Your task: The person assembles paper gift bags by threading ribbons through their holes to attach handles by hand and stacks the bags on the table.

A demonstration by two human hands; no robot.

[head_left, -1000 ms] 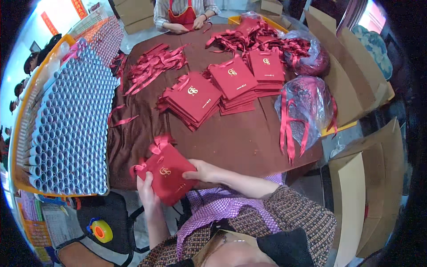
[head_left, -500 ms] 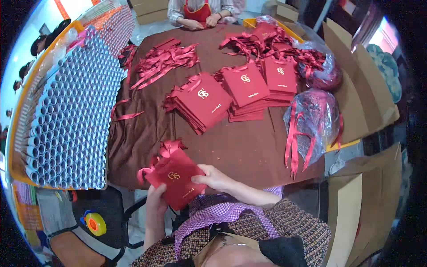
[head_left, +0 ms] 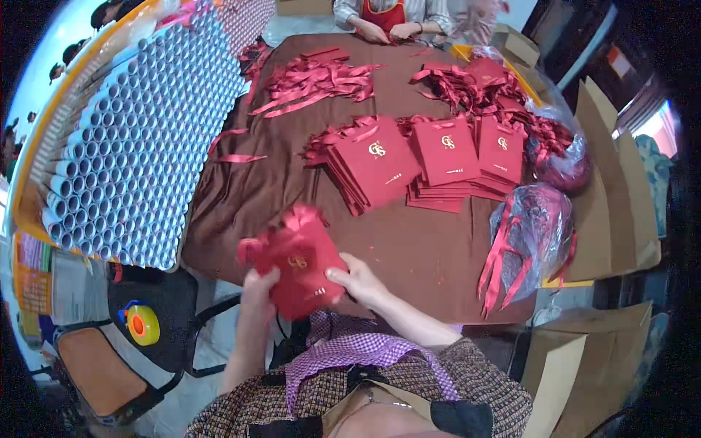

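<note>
Between my two hands is a small bunch of red paper gift bags [head_left: 310,252] with ribbon handles, slightly blurred, held above the near edge of the brown-covered table [head_left: 277,186]. My left hand [head_left: 260,286] is closed on their lower left edge. My right hand [head_left: 359,283] grips the right edge, its thumb lying on the front. Gold printing shows on the top bag. Farther off, three stacks of the same bags lie side by side: a left stack [head_left: 372,164], a middle stack [head_left: 445,157] and a right stack [head_left: 500,150].
Red ribbons [head_left: 321,84] are heaped at the far left, with more bags and ribbons [head_left: 475,80] at the far right. A yellow crate of blue-white tubes [head_left: 131,146] borders the left. Plastic-wrapped ribbon [head_left: 537,226] and cardboard boxes [head_left: 613,190] line the right. Another person's hands [head_left: 387,33] work opposite.
The bags in my hands have swung more upright, and their ribbon tops have moved. Nearly the whole scene has shifted right in the picture as my head turned. Both hands keep their hold.
</note>
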